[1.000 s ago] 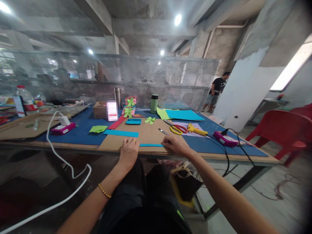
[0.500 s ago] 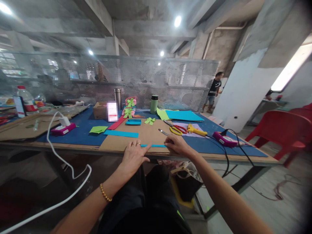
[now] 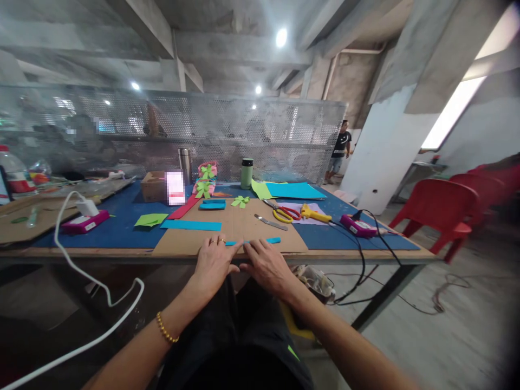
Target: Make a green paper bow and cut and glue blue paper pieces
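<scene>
On the cardboard sheet at the table's front edge lies a narrow blue paper strip, partly hidden under my fingers. My left hand rests flat on its left part, thumb apart from the fingers. Close beside it, my right hand presses bent fingertips onto the strip's middle, its thumb spread away. The strip's right end sticks out beyond my right hand. Past my hands are a wider blue strip, a folded blue piece, a green paper bow and a slim metal blade.
Scissors and a yellow glue gun lie to the right, its cord running to a purple power box. A green bottle, cardboard box and phone stand behind. A white cable hangs at left.
My right hand has moved left along the strip, from its right end to beside my left hand. The blade it partly covered now shows fully. The whole view has turned slightly right.
</scene>
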Motion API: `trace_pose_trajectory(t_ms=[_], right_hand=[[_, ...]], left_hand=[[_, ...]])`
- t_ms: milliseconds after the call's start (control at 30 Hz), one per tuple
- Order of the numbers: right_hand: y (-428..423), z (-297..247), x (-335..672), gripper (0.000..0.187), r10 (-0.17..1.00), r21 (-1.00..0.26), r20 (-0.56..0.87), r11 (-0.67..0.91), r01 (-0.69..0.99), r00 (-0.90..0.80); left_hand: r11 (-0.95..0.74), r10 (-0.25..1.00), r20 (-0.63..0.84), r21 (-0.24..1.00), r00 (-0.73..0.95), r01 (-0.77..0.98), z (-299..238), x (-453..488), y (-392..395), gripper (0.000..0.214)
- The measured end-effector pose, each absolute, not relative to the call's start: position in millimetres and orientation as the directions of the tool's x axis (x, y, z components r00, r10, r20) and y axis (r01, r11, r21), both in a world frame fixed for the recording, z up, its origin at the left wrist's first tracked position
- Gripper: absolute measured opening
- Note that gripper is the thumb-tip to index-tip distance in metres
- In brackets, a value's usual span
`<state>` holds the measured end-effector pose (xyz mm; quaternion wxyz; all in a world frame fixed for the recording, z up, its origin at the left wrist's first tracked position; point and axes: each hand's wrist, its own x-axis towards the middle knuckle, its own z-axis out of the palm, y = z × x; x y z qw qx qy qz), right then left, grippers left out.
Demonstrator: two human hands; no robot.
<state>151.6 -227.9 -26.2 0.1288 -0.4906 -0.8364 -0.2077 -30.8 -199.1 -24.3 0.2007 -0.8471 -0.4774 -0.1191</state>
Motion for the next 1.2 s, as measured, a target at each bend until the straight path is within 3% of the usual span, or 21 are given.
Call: trace_pose_trajectory(t_ms=[67, 333, 500, 567, 633, 767, 933, 1200], right_hand=[[-229.5, -33.8, 152.4, 0.043, 0.765, 0.218, 0.463, 0.391, 0.894, -0.447], [-242.9, -38.8, 210.2, 0.025, 0.787, 0.242, 0.558, 0.148, 0.959, -0.262], [-248.0, -23.8, 227.5, 0.034, 0.771, 0.246, 0.617, 0.003, 0.969, -0.160], [-241.5, -18.2, 214.6, 0.039, 0.706, 0.219, 0.686, 0.029, 0.975, -0.175], [-231.4, -18.9, 193.3, 0.050, 0.644, 0.240, 0.707, 0.173, 0.955, -0.294], [-214.9, -39.2, 156.0, 0.064, 0.656, 0.270, 0.560, 0.434, 0.860, -0.507], [-219.8, -58.0, 157.3, 0.065, 0.768, 0.146, 0.531, 0.332, 0.932, -0.357], [-224.3, -57.1, 167.2, 0.063, 0.766, 0.173, 0.552, 0.283, 0.943, -0.331]], left_hand=[[-0.459, 0.761, 0.396, -0.230, 0.513, 0.858, -24.8, -31.1, -199.7, 0.074], [-0.456, 0.767, 0.394, -0.221, 0.507, 0.862, -21.5, -31.0, -203.2, 0.074], [-0.452, 0.771, 0.383, -0.233, 0.508, 0.861, -21.4, -30.5, -202.2, 0.074], [-0.454, 0.767, 0.386, -0.236, 0.512, 0.859, -22.4, -30.6, -201.5, 0.076], [-0.455, 0.759, 0.399, -0.240, 0.515, 0.857, -23.9, -30.9, -200.9, 0.077], [-0.450, 0.747, 0.428, -0.240, 0.509, 0.860, -26.3, -31.3, -199.9, 0.070], [-0.445, 0.753, 0.438, -0.209, 0.490, 0.871, -29.4, -29.6, -201.6, 0.073], [-0.328, 0.776, 0.513, -0.168, 0.367, 0.930, -41.4, -46.1, -211.6, 0.059]])
